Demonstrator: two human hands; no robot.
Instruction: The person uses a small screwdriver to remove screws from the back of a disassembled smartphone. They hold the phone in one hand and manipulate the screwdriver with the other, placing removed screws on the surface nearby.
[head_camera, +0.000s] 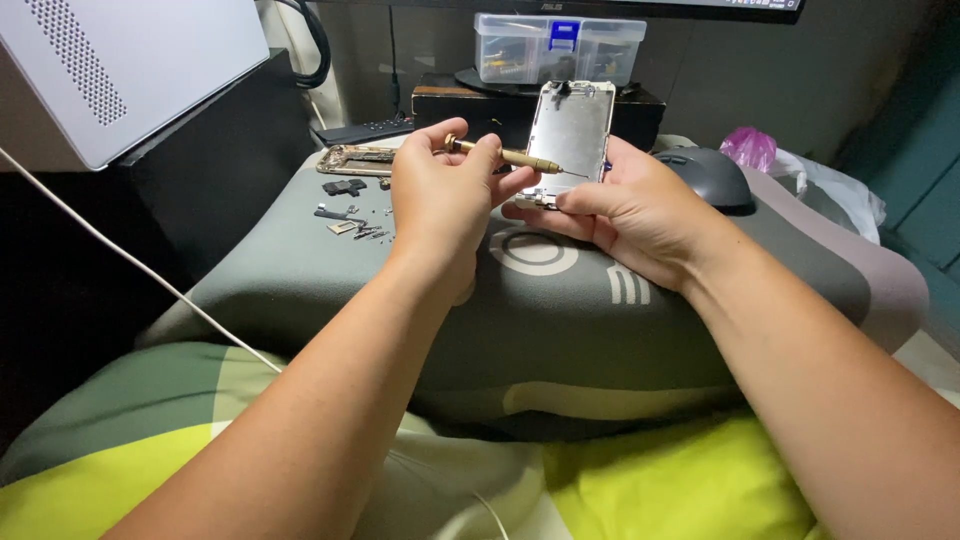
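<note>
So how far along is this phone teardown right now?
Done: the phone frame lies apart, with small removed parts beside it. In hand: the right hand holds the screen panel while the left hand works a brass screwdriver at its lower edge. Left: whatever is fixed on that panel.

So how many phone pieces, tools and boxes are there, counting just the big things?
Silver phone screen panel held upright: 1
Gold phone frame lying on the grey cushion: 1
Slim brass screwdriver: 1
Clear plastic parts box: 1
Black computer mouse: 1
Total: 5
</note>
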